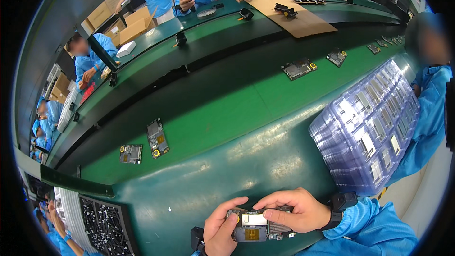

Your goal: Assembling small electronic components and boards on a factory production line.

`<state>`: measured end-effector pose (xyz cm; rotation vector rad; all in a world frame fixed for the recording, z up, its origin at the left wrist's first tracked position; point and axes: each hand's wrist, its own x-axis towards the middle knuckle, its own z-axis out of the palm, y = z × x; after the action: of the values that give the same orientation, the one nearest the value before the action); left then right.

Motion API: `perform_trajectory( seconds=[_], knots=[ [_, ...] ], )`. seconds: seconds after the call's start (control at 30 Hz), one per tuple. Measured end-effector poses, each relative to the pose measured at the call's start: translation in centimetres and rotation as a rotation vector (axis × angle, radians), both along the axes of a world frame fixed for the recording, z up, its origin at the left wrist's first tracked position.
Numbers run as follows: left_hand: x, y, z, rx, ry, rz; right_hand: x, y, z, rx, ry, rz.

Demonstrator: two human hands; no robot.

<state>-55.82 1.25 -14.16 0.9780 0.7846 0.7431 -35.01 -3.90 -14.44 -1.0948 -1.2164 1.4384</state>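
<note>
At the lower edge of the bench, my two hands are around a circuit board (251, 233) with dark chips and a gold-coloured square. A flat silver metal piece (254, 219) lies across its upper part. My left hand (222, 227) is closed on the board's left end, thumb near a yellow ring. From the right comes my right hand (301, 208), its fingers curled over the board's top edge and its thumb against the silver piece's right end. The undersides of the board and the fingertips beneath it are hidden.
A stack of clear plastic trays (332, 142) with silver pieces stands at right, beside a co-worker (431, 76). Circuit boards (157, 138) lie along the green belt (222, 114). A black tray (106, 225) of small parts is at lower left. Cardboard (303, 19) lies across the far side.
</note>
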Motion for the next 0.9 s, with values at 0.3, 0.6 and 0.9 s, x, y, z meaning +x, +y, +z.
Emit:
perform_trajectory(
  seconds=[0.3, 0.6, 0.9],
  knots=[
    [0.0, 0.2, -0.2, -0.112, -0.080, 0.016, 0.1, 0.1, 0.3, -0.020, 0.008, 0.026],
    [0.0, 0.3, -0.1, -0.191, -0.121, 0.018, 0.3, 0.1, 0.4, -0.062, -0.012, 0.039],
    [0.3, 0.5, 0.8, -0.241, -0.110, 0.030, 0.6, -0.2, 0.2, 0.010, 0.076, 0.045]
  ],
)
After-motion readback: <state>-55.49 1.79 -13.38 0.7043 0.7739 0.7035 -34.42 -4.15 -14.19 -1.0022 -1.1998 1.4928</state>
